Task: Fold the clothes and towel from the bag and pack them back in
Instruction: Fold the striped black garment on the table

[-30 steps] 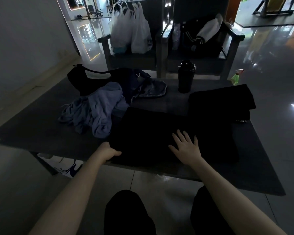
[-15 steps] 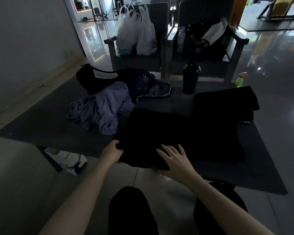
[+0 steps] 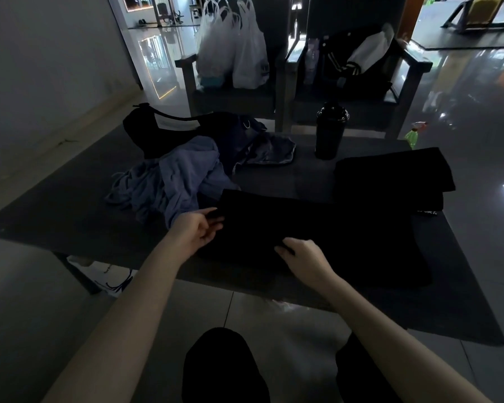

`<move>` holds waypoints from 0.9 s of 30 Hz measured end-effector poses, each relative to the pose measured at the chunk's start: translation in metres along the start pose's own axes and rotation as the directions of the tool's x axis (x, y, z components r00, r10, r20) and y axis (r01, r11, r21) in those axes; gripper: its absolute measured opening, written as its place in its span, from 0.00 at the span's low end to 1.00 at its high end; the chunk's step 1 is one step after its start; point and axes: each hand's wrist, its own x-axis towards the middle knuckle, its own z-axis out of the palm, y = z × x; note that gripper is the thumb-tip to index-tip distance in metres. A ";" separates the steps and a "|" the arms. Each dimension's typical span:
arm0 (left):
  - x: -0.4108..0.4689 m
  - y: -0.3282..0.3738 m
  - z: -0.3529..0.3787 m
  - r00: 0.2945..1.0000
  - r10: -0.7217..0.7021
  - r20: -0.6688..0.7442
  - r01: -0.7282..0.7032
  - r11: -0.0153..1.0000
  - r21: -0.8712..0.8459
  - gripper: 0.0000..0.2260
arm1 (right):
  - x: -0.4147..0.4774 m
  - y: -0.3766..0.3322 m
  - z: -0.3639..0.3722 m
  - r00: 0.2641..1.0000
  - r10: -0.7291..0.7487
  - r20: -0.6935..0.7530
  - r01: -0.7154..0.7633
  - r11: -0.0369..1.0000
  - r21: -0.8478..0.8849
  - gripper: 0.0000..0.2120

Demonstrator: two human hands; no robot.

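**One black piece mid-fold, a heap yet to do**

Watching over the link, I see the left fingers and thumb curled round the left edge of the wide black cloth garment, pinching it. The right fingers are bent knuckles-up and tucked into the same garment's near edge. I read that as gripping a fold, though the light is too dim to show how much cloth they have. So the left hand and the right hand both hold this one piece. It lies mostly flat across the middle of the dark low table, nearer its front edge.

Moving outward, a folded black fabric stack sits at the table's right end, just beside the spread garment. I count that as finished work. To the left, a crumpled lilac-blue garment lies in a heap touching the black piece's corner, not yet folded. Behind it rests a rumpled grey-blue cloth piece; I cannot tell whether that is the towel. The soft black bag with a white label slumps at the back left, and I cannot see into it. A tall black bottle stands behind the clothes.

My judgement is that we are under halfway. One item is folded and one is in hand. At least two are unfolded, and all the packing is yet to come.
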 end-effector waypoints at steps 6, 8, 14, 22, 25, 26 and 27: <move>0.026 -0.019 0.003 0.972 0.173 0.162 -0.236 0.766 0.598 0.29 | 0.028 0.003 -0.002 0.967 0.255 0.021 -0.255 0.967 -0.024 0.13; 0.026 -0.036 -0.001 0.968 0.089 0.236 -0.242 0.588 0.772 0.30 | 0.022 0.001 0.000 0.967 0.250 -0.042 -0.253 0.963 -0.092 0.19; 0.029 -0.061 -0.020 0.885 0.321 0.337 -0.371 0.050 0.927 0.17 | 0.005 0.009 0.007 0.989 0.144 -0.037 -0.147 0.980 -0.136 0.16; 0.001 -0.019 -0.023 0.897 0.269 0.349 -0.427 0.334 0.840 0.04 | 0.005 0.018 0.003 0.986 0.152 -0.065 -0.151 0.988 0.018 0.17; 0.000 -0.014 -0.021 0.894 0.304 0.330 -0.415 0.284 0.864 0.04 | 0.005 0.017 0.000 0.983 0.177 -0.046 -0.175 0.983 0.051 0.19; 0.001 -0.014 -0.021 0.902 0.283 0.327 -0.401 0.268 0.876 0.03 | 0.005 0.016 -0.001 0.982 0.186 -0.043 -0.183 0.981 0.064 0.20; 0.001 -0.015 -0.020 0.919 0.223 0.326 -0.377 0.248 0.892 0.06 | 0.006 0.016 -0.002 0.980 0.195 -0.043 -0.192 0.979 0.075 0.20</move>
